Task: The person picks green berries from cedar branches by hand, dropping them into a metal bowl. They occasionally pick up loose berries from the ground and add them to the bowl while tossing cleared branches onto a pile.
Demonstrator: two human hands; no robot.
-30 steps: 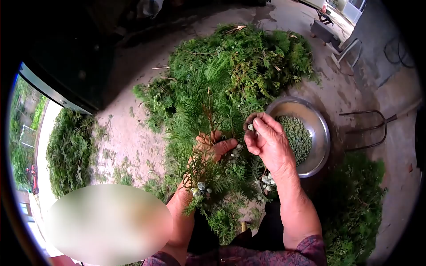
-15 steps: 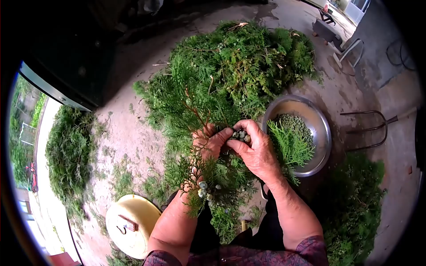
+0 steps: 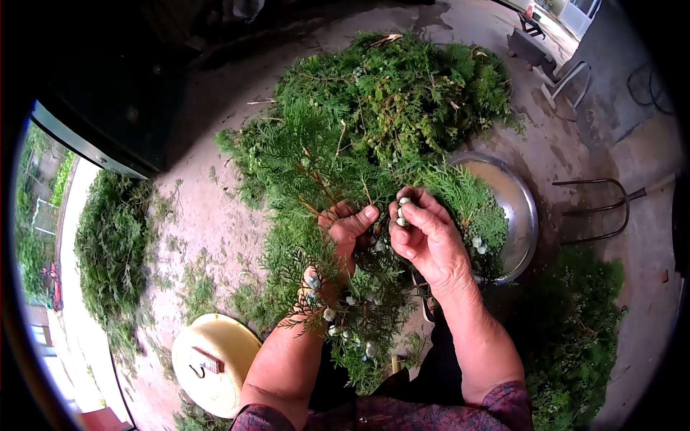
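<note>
My left hand (image 3: 345, 228) is closed around the stems of a leafy conifer branch (image 3: 305, 183), whose sprays spread ahead of it and hang over my forearm. Pale bluish-green cones (image 3: 329, 314) dot the lower sprays. Just to the right, my right hand (image 3: 438, 244) pinches a few small green cones (image 3: 402, 213) between thumb and fingers, palm partly turned up. Beyond that hand is a metal bowl (image 3: 530, 237). A green spray (image 3: 460, 188) with pale cones reaches across the bowl's left side and hides much of what lies in it.
A large heap of cut branches (image 3: 402, 100) lies ahead on the concrete floor. More greenery (image 3: 108, 251) is at the left and right. A yellowish round basin-like object (image 3: 215, 381) sits at lower left, a metal fork (image 3: 622, 208) at the right.
My right hand has moved slightly right, away from my left, its palm turning upward. Fewer cones show in it. The spray by the bowl now covers more of the bowl.
</note>
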